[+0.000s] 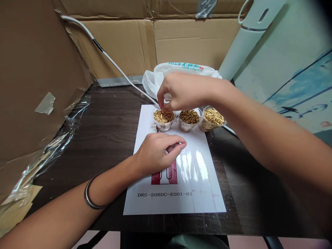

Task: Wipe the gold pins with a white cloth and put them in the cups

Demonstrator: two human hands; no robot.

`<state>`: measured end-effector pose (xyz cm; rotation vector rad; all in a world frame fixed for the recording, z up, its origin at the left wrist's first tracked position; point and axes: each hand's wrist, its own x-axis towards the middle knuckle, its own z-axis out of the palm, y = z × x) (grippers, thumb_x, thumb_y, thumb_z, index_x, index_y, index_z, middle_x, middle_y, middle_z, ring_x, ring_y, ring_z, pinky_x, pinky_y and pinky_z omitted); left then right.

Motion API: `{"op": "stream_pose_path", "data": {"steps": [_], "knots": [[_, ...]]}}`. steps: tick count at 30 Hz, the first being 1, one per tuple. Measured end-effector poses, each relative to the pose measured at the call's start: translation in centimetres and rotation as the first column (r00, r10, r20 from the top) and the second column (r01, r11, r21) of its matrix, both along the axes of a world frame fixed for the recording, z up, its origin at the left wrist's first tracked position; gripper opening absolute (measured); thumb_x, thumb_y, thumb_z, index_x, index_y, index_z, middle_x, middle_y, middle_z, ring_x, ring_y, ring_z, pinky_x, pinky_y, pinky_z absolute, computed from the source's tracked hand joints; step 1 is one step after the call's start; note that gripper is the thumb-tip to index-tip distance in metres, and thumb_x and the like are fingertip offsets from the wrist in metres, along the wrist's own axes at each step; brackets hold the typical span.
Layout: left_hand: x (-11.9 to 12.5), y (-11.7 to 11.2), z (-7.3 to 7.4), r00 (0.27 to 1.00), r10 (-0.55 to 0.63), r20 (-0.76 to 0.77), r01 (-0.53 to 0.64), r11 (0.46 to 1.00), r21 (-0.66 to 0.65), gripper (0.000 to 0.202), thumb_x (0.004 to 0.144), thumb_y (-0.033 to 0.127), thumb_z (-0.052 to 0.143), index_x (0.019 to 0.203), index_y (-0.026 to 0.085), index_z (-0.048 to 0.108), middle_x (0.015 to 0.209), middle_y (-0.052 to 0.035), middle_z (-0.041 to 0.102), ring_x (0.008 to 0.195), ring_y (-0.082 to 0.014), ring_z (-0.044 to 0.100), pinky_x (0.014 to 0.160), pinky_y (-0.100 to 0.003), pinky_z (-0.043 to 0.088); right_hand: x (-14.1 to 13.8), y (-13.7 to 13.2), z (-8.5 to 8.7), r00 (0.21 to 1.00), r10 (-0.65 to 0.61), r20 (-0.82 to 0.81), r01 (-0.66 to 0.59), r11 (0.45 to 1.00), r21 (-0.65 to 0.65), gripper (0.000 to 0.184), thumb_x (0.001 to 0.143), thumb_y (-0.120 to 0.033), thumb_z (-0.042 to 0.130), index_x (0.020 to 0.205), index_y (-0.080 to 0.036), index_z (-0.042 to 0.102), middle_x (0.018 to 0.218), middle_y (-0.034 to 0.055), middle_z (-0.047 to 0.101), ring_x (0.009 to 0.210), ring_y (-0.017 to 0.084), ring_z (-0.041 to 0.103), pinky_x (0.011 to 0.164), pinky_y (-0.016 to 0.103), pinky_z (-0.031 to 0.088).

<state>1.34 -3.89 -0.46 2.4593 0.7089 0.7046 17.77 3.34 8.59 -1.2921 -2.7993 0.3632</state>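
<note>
Three clear plastic cups stand in a row, full of small brass-coloured metal pins: a left cup [164, 127], a middle cup [188, 127] and a right cup [206, 126]. My right hand [178, 91] reaches over the left cup, its thumb and fingertips pinched at the pins [166, 117]; whatever they grip is hidden. My left hand [158, 152] rests over a printed sheet [202, 186], thumb and index fingertip pressed together. Anything between those fingertips is too small to make out. The hand partly covers a red picture [172, 173] on the sheet.
Behind the cups lies a crumpled white plastic bag [153, 81]. A white cable [114, 64] runs down to the dark wooden table [109, 117]. Cardboard [194, 41] walls the back and left. A white cylindrical device [246, 45] stands at the back right.
</note>
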Motion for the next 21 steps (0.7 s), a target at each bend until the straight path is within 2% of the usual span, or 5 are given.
{"op": "stream_pose_path", "data": {"steps": [7, 11, 15, 18, 21], "knots": [[0.0, 0.0, -0.1, 1.0, 0.006, 0.002, -0.006, 1.0, -0.003, 0.018, 0.084, 0.025, 0.052, 0.087, 0.017, 0.067, 0.076, -0.0012, 0.068, 0.066, -0.0102, 0.06, 0.066, -0.023, 0.046, 0.2, -0.5, -0.4, 0.999, -0.038, -0.021, 0.039, 0.997, 0.062, 0.019, 0.077, -0.028, 0.05, 0.087, -0.024, 0.065, 0.082, 0.0034, 0.065, 0.077, 0.017, 0.055, 0.064, 0.027, 0.036], [0.1, -0.1, 0.2, 0.999, 0.04, 0.023, -0.039, 0.999, -0.035, 0.018, 0.084, 0.026, 0.052, 0.087, 0.017, 0.067, 0.077, -0.0006, 0.068, 0.065, -0.0092, 0.059, 0.065, -0.022, 0.045, 0.7, -1.6, 0.0, 0.998, -0.054, -0.028, 0.057, 0.995, 0.086, 0.022, 0.079, -0.031, 0.048, 0.09, -0.022, 0.065, 0.084, 0.0041, 0.065, 0.079, 0.017, 0.055, 0.065, 0.026, 0.036], [0.3, -0.3, 0.9, 0.995, 0.096, 0.021, -0.089, 0.97, -0.225, 0.023, 0.086, 0.032, 0.049, 0.084, 0.016, 0.065, 0.065, 0.0019, 0.063, 0.051, -0.005, 0.05, 0.055, -0.018, 0.042, 1.6, -4.0, 0.9, 0.999, -0.04, -0.027, 0.042, 0.996, 0.074, 0.023, 0.08, -0.029, 0.047, 0.09, -0.021, 0.065, 0.082, 0.0039, 0.065, 0.077, 0.016, 0.055, 0.063, 0.026, 0.034], [0.3, -0.4, 1.3, 0.991, 0.115, 0.065, -0.086, 0.936, -0.341, 0.03, 0.088, 0.038, 0.046, 0.084, 0.014, 0.062, 0.071, -0.0004, 0.064, 0.057, -0.0062, 0.053, 0.055, -0.018, 0.042, 2.1, -5.7, 1.3, 1.0, 0.007, 0.013, -0.007, 0.999, 0.054, 0.02, 0.079, -0.029, 0.05, 0.087, -0.021, 0.067, 0.071, 0.0017, 0.063, 0.068, 0.013, 0.053, 0.06, 0.024, 0.032], [0.2, -0.4, 1.4, 0.986, 0.12, 0.119, -0.065, 0.918, -0.392, 0.03, 0.089, 0.038, 0.044, 0.084, 0.014, 0.061, 0.074, -0.0008, 0.063, 0.059, -0.0066, 0.054, 0.055, -0.018, 0.043, 2.3, -6.6, 1.3, 0.999, 0.034, 0.037, -0.035, 0.999, 0.035, 0.019, 0.078, -0.029, 0.052, 0.086, -0.021, 0.068, 0.064, 0.0006, 0.061, 0.061, 0.011, 0.051, 0.057, 0.023, 0.031]]}}
